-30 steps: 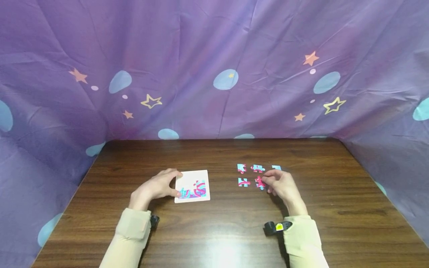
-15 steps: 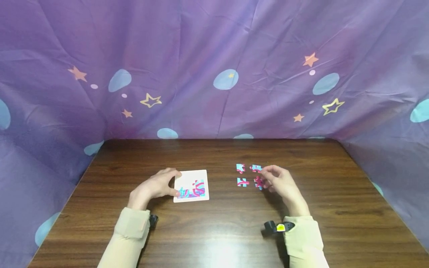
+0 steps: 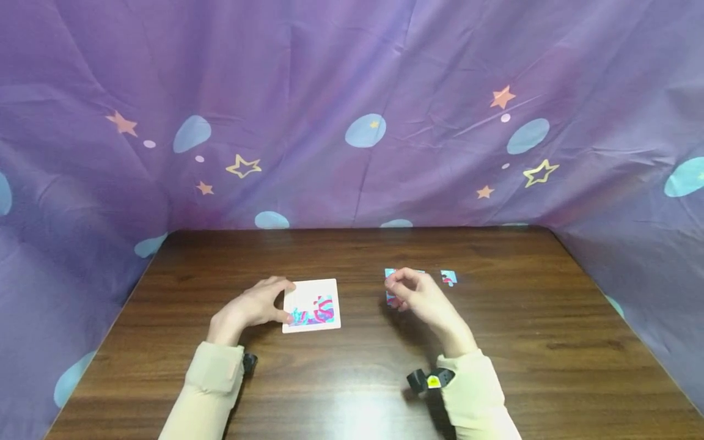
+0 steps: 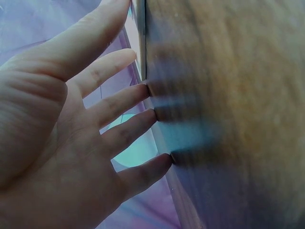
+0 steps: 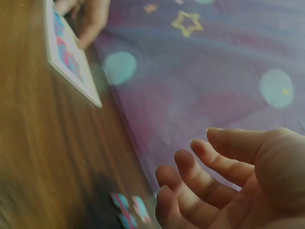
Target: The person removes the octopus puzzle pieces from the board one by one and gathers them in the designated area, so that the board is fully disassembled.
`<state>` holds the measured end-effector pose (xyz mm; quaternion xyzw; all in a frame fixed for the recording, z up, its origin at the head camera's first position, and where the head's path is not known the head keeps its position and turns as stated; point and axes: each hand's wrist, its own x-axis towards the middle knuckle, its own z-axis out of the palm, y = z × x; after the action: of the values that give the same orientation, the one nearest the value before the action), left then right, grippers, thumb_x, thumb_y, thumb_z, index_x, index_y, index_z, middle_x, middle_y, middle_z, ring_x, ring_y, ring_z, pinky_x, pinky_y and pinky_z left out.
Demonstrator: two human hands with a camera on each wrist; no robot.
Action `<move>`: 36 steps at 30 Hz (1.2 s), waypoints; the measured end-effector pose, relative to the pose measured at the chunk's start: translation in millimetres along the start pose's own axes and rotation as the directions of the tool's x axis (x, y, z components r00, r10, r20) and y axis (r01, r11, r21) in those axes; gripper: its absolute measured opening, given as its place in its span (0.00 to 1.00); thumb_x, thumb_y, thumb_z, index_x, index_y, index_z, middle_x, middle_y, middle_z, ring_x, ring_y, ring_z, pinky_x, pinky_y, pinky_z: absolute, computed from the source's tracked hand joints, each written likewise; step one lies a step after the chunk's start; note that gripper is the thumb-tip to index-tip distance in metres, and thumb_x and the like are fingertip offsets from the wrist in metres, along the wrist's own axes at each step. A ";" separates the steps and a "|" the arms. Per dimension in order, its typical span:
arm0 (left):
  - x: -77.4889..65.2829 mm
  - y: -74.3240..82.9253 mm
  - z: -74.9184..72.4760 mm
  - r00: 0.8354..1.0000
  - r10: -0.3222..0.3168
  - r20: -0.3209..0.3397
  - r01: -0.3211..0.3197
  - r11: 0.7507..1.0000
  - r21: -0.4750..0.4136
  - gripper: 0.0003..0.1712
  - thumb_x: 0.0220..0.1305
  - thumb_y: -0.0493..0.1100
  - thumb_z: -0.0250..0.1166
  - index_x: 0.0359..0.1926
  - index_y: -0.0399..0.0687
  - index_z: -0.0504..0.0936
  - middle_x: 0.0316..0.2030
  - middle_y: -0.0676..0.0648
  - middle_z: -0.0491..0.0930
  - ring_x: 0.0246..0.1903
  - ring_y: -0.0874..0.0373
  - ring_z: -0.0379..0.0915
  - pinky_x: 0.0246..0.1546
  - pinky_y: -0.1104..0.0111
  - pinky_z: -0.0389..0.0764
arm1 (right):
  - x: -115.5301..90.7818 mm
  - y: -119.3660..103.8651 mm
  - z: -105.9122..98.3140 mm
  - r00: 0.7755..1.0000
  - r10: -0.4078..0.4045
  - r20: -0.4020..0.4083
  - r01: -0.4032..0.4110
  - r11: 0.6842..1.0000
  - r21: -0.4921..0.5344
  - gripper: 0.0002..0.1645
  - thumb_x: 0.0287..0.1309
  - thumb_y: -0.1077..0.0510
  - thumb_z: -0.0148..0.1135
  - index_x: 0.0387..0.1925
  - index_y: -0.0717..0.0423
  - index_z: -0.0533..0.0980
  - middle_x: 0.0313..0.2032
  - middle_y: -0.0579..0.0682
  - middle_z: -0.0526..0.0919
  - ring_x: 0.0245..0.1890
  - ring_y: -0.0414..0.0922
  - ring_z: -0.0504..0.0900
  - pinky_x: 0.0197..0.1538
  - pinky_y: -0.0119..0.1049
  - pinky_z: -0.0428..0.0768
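A white square puzzle tray (image 3: 324, 287) lies on the table left of centre, with pink, blue and purple pieces filling its lower part. At its left edge my left hand (image 3: 253, 305) rests, thumb and fingers spread and touching the tray. The left wrist view shows that hand's fingers (image 4: 119, 102) nearly straight. My right hand (image 3: 426, 299) hovers over loose jigsaw pieces, covering some of them. Its fingers (image 5: 188, 164) are loosely bent, with nothing visible between them and the thumb. One blue and pink jigsaw piece (image 3: 448, 277) lies uncovered to the right; others (image 5: 125, 210) lie below the right hand.
The brown wooden table (image 3: 550, 342) spreads around both hands. A purple curtain (image 3: 308, 110) with stars and blue spots hangs behind its back edge and along the sides. Each wrist carries a small black camera (image 3: 417, 380).
My right hand has moved left across the loose pieces, uncovering the far right piece and covering those on the left. My left hand stays at the tray.
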<state>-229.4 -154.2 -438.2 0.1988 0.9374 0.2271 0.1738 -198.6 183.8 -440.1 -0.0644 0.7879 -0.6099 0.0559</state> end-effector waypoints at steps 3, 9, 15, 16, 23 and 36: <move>0.1 -2.1 0.1 1.000 -0.001 -0.003 0.001 1.000 -0.004 0.38 0.56 0.48 0.73 0.65 0.44 0.70 0.69 0.37 0.61 0.69 0.39 0.52 0.66 0.43 0.57 | 4.0 -3.6 18.1 0.999 -0.021 0.048 0.024 0.999 -0.046 0.08 0.65 0.64 0.59 0.41 0.68 0.76 0.34 0.66 0.79 0.27 0.53 0.81 0.32 0.43 0.84; 2.7 -3.6 1.4 1.000 0.007 -0.014 -0.007 1.000 -0.012 0.37 0.56 0.47 0.74 0.65 0.44 0.71 0.69 0.37 0.61 0.69 0.38 0.52 0.66 0.43 0.57 | 18.1 -4.5 47.6 0.993 -0.066 0.095 0.076 0.992 -0.103 0.10 0.60 0.65 0.63 0.42 0.68 0.76 0.33 0.63 0.82 0.31 0.58 0.83 0.32 0.48 0.84; 1.0 -4.6 4.3 1.000 -0.002 -0.010 0.001 1.000 -0.019 0.37 0.56 0.47 0.74 0.64 0.44 0.71 0.69 0.37 0.62 0.69 0.38 0.52 0.67 0.44 0.57 | 32.1 1.5 78.2 0.992 -0.066 0.107 0.080 0.988 -0.131 0.12 0.55 0.69 0.65 0.42 0.67 0.78 0.33 0.55 0.84 0.25 0.49 0.82 0.27 0.40 0.82; 0.7 -4.5 4.4 1.000 -0.005 -0.007 0.005 1.000 -0.018 0.37 0.56 0.47 0.74 0.64 0.44 0.71 0.69 0.37 0.62 0.69 0.39 0.51 0.67 0.44 0.57 | 34.1 2.8 82.0 0.993 -0.066 0.101 0.081 0.986 -0.143 0.12 0.54 0.68 0.66 0.42 0.67 0.78 0.33 0.54 0.84 0.24 0.47 0.81 0.26 0.38 0.81; 2.1 -2.0 2.6 1.000 -0.013 -0.018 0.014 1.000 0.007 0.36 0.56 0.48 0.74 0.64 0.46 0.72 0.68 0.38 0.63 0.68 0.39 0.54 0.65 0.42 0.58 | 44.1 6.9 98.6 0.993 -0.091 0.075 0.105 0.972 -0.208 0.14 0.50 0.67 0.70 0.41 0.62 0.80 0.35 0.52 0.85 0.21 0.40 0.79 0.27 0.33 0.80; 0.0 -1.5 2.3 1.000 -0.011 -0.014 0.010 1.000 -0.019 0.38 0.56 0.49 0.73 0.65 0.45 0.70 0.69 0.38 0.62 0.69 0.38 0.52 0.65 0.41 0.58 | 51.5 17.4 107.2 0.975 -0.190 0.115 0.218 0.917 -0.335 0.18 0.44 0.63 0.76 0.41 0.55 0.82 0.35 0.46 0.85 0.41 0.45 0.80 0.50 0.43 0.75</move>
<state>-229.0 -154.6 -440.9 0.1906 0.9374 0.2364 0.1703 -232.1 77.1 -484.2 -0.1792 0.8686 -0.4618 0.0113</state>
